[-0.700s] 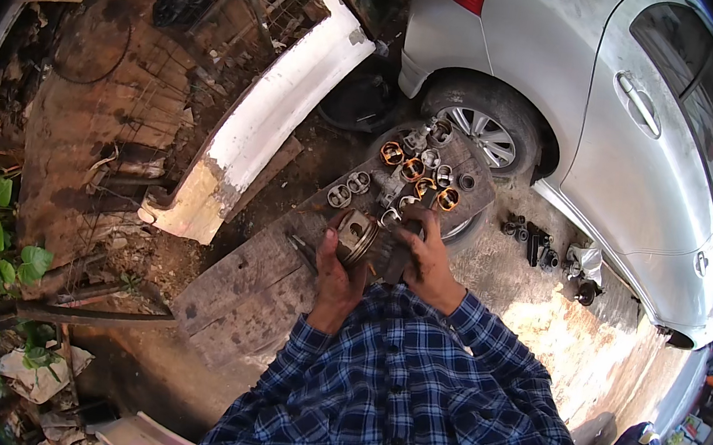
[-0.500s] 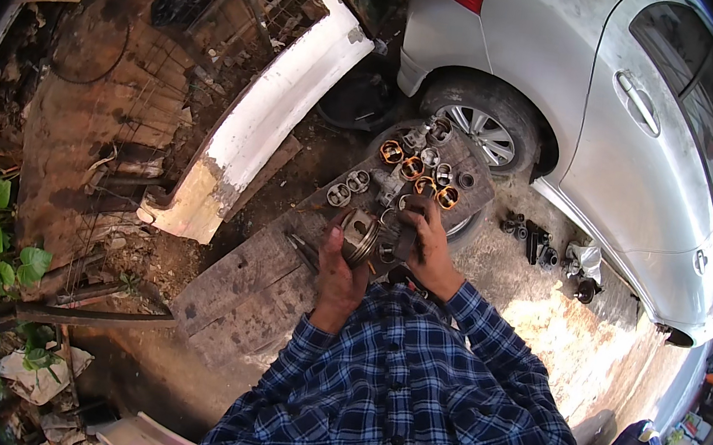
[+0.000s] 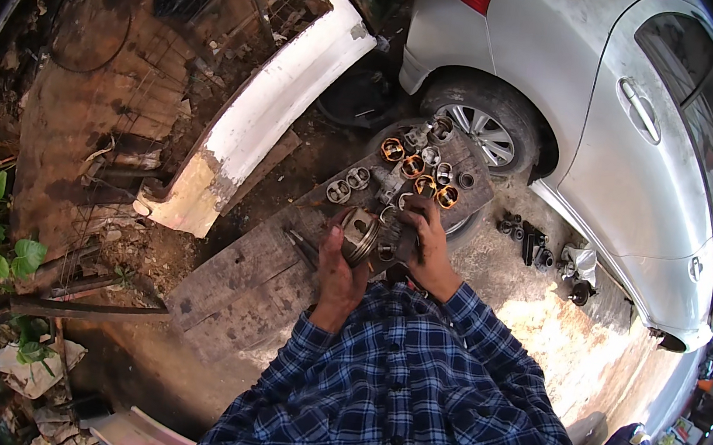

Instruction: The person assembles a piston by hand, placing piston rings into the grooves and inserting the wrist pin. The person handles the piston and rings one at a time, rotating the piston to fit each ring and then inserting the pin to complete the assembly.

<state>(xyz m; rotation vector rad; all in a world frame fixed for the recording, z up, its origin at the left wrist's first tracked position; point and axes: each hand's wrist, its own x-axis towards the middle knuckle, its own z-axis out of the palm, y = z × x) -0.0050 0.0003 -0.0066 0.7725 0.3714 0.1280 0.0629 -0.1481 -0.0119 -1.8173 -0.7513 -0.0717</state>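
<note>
My left hand (image 3: 338,278) is closed around a metal engine piston (image 3: 360,233), its ringed side turned toward my right hand. My right hand (image 3: 434,253) grips a dark, flat piece (image 3: 404,240) close beside the piston; its exact kind does not show, nor whether the two touch. Beyond my hands, several more pistons stand on the wooden boards (image 3: 231,283), some with orange-tinted rims, such as this piston (image 3: 413,167). Two bare-metal pistons sit to the left, one a plain grey piston (image 3: 339,191). A slim pointed tool (image 3: 301,247) lies left of my left hand.
A silver car (image 3: 533,58) stands at the far right, its wheel (image 3: 485,132) just behind the boards. Dark metal parts (image 3: 534,244) lie on the concrete to the right. A long white, chipped panel (image 3: 268,107) leans at the left, near rubble and green leaves (image 3: 27,260).
The whole view has shifted slightly. Both hands keep nearly the same place and grip, with the piston and the dark piece held side by side.
</note>
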